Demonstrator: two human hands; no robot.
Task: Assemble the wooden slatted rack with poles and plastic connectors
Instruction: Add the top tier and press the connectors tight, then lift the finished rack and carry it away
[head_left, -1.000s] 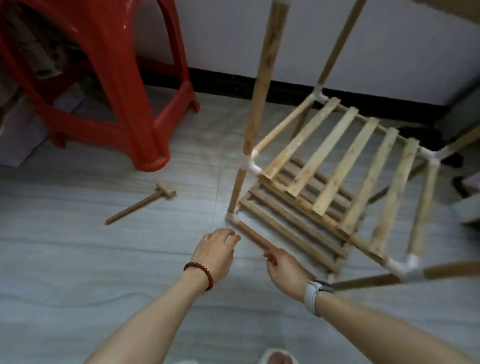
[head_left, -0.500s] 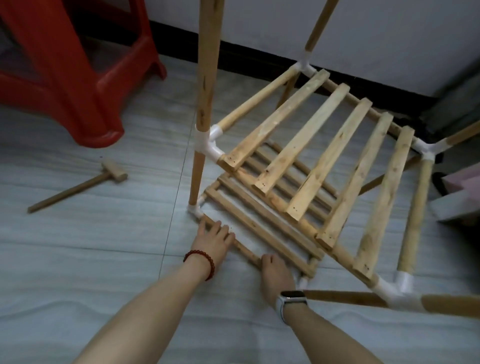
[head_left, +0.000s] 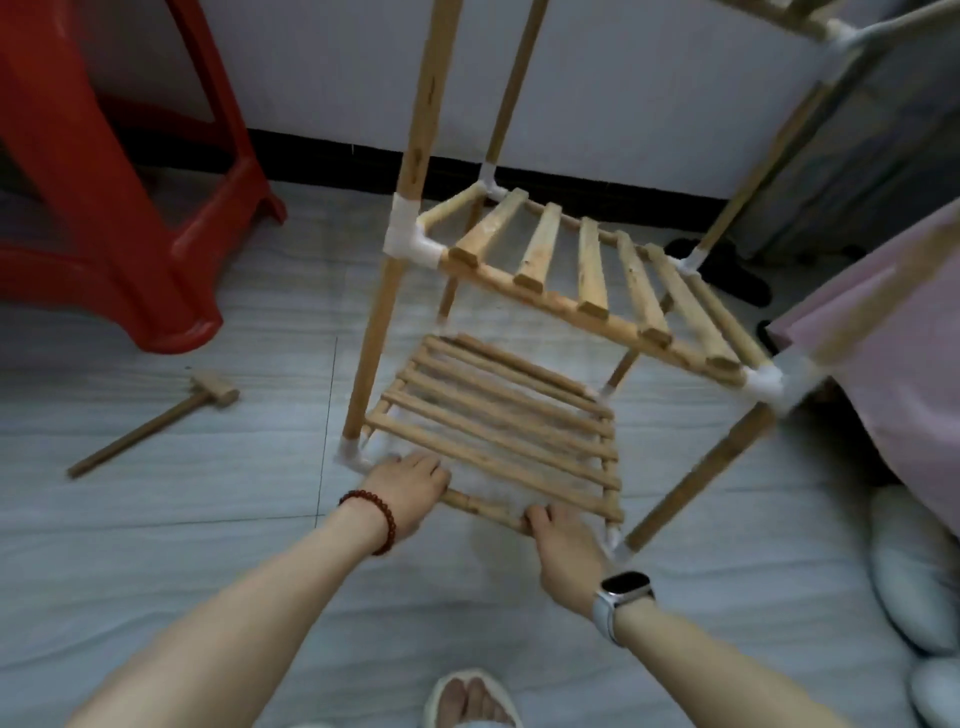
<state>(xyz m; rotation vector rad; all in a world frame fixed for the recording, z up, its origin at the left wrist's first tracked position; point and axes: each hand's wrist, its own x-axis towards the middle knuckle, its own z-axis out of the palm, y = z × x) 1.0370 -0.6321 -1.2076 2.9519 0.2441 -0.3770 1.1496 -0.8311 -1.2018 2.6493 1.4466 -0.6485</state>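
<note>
Left hand (head_left: 408, 486): fingers curled over the near front rail (head_left: 485, 508) of the bottom shelf (head_left: 498, 431), gripping it just beside the white corner connector (head_left: 353, 457) at the hand's 10 o'clock. Right hand (head_left: 563, 545): fingers wrapped over the same rail toward its right end, gripping; fingertips hidden behind the rail. Edges of both hands are motion-blurred.

Change vs. 0.5 s ago: both hands were laid flatter against the rail then; now both are closed round it. The hands sit wider apart along the rail. The rack (head_left: 519, 364) reads more upright in view, and the upper shelf (head_left: 592, 275) has shifted toward 1 o'clock, uncovering more of the bottom shelf.

Rack position: stands on the grey tile floor (head_left: 208, 519) at frame centre, upright poles rising out of the top edge. Front-left pole (head_left: 400, 208) passes through a white connector (head_left: 408, 239) at the upper shelf's corner.

Surroundings: wooden mallet (head_left: 156, 423) lies on the floor at 9 o'clock of the rack, well apart. Red plastic stool (head_left: 104, 171) at 10 o'clock. Pink fabric (head_left: 893, 364) at 3 o'clock. Red bead bracelet (head_left: 376, 514) on the left wrist, smartwatch (head_left: 621, 590) on the right.
</note>
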